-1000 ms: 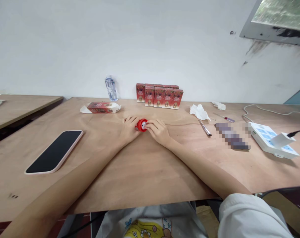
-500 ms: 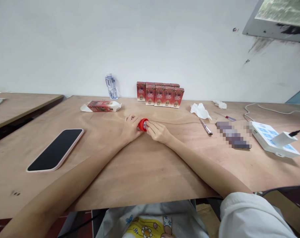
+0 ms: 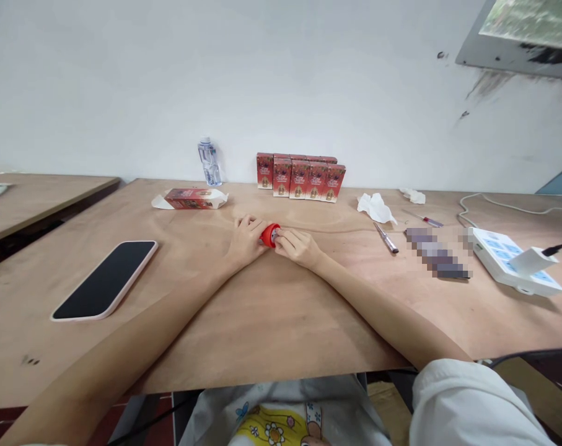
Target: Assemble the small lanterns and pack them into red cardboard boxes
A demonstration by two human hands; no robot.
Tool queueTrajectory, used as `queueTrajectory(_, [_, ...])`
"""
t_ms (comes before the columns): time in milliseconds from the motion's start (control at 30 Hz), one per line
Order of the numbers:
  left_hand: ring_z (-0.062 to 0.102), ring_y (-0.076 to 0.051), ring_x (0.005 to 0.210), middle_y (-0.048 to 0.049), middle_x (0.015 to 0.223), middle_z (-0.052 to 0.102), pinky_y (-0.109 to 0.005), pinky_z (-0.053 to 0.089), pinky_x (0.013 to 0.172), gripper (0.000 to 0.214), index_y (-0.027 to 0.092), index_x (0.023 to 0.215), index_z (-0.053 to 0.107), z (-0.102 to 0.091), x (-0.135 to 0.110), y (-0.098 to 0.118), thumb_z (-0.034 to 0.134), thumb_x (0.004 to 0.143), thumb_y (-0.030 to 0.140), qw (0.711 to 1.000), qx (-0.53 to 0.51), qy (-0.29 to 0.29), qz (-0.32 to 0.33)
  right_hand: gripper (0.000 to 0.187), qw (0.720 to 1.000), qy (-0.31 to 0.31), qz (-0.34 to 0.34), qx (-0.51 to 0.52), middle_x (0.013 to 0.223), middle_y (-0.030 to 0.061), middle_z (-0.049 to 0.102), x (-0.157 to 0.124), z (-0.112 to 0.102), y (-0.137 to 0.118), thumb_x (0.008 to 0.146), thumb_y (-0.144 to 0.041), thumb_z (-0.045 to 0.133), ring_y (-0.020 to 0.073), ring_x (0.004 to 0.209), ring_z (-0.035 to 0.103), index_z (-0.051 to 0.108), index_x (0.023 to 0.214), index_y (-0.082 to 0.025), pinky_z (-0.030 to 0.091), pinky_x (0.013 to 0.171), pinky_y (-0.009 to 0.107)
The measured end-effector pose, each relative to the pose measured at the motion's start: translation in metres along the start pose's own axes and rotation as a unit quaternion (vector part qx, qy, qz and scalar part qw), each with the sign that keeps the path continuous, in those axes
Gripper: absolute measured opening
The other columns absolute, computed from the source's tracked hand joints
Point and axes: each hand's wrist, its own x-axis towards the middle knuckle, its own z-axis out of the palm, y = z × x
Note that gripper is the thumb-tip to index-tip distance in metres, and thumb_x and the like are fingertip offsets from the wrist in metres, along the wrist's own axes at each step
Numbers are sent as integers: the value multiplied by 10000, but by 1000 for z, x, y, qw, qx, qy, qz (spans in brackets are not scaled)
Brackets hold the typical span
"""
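Observation:
A small round red object (image 3: 269,235) with a pale centre sits between my two hands on the wooden table (image 3: 271,310). My left hand (image 3: 244,240) grips its left side with curled fingers. My right hand (image 3: 297,246) pinches its right side, fingertips pressed against the pale centre. Both forearms rest on the table, stretched forward. What the object is exactly stays unclear at this size.
A black phone (image 3: 105,280) lies at the left. An opened red box (image 3: 189,199), a water bottle (image 3: 208,162) and a row of red boxes (image 3: 300,176) stand at the back. Tissues (image 3: 374,207), a metal tool (image 3: 385,238), a screwdriver (image 3: 424,218) and a white power strip (image 3: 510,261) lie at the right.
Both hands with the red object have shifted slightly away from me and a little to the right. The right fingers have closed tighter on it.

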Motion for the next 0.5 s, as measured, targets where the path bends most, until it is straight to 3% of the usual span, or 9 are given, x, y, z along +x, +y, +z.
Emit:
queueTrajectory(133, [534, -255, 907, -54, 945, 703, -409, 309, 767, 256, 186, 1031, 611, 0, 0, 0, 567, 794, 272, 1000, 13, -1, 7, 117, 998, -24, 62, 16, 934, 99, 688, 1, 0, -1, 862, -157, 485, 171, 844, 652, 597, 898, -148, 538, 729, 285])
queueTrajectory(200, [528, -256, 899, -56, 937, 703, -414, 310, 769, 231, 184, 999, 618, -1, 0, 0, 564, 785, 252, 1000, 18, -5, 9, 223, 995, -39, 85, 20, 1074, 147, 662, 0, 0, -2, 863, -171, 471, 205, 968, 639, 585, 1046, -112, 542, 792, 317])
queueTrajectory(300, [517, -256, 893, -64, 920, 698, -420, 315, 769, 195, 187, 952, 625, -2, 0, 1, 555, 774, 222, 1000, 17, -21, 11, 347, 993, -84, 76, 43, 1156, 196, 630, -2, 3, -3, 870, -170, 433, 226, 1058, 620, 550, 1177, -57, 534, 874, 342])
queueTrajectory(500, [510, -259, 893, -68, 903, 690, -425, 315, 773, 157, 195, 908, 619, -2, 1, 2, 535, 779, 222, 999, 8, -49, 0, 366, 990, -119, 62, 39, 1118, 211, 653, -6, 6, -3, 874, -152, 391, 228, 1013, 652, 578, 1166, -35, 558, 860, 340])
